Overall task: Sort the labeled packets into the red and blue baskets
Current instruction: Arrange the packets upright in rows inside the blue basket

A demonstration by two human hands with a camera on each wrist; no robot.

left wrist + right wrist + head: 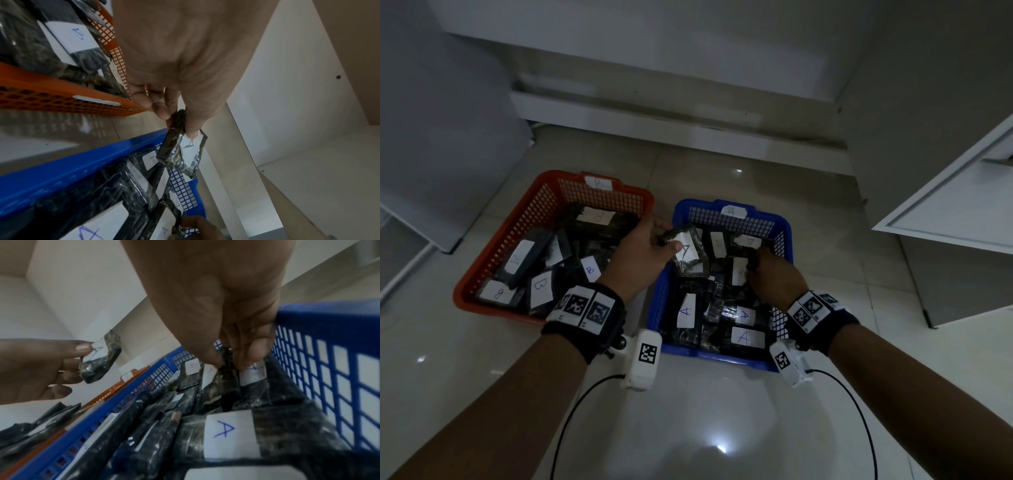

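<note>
The red basket [482, 274] on the left holds dark packets labelled B [541, 287]. The blue basket [786, 226] on the right holds dark packets labelled A [744, 337]. My left hand [667, 240] pinches one A packet [690, 253] by its corner, lifted over the blue basket's far left part; thumb and fingers grip it in the left wrist view [185, 146]. My right hand [755, 263] reaches into the blue basket, and its fingertips [218, 363] pinch the top edge of a dark packet [224, 382] standing among the others. That packet's label is hidden.
Both baskets sit side by side on a glossy tiled floor [705, 428]. White cabinets stand behind and to the left [619, 113]. An open white cabinet door [945, 212] juts out at the right. Black cables [859, 411] trail from my wrist cameras.
</note>
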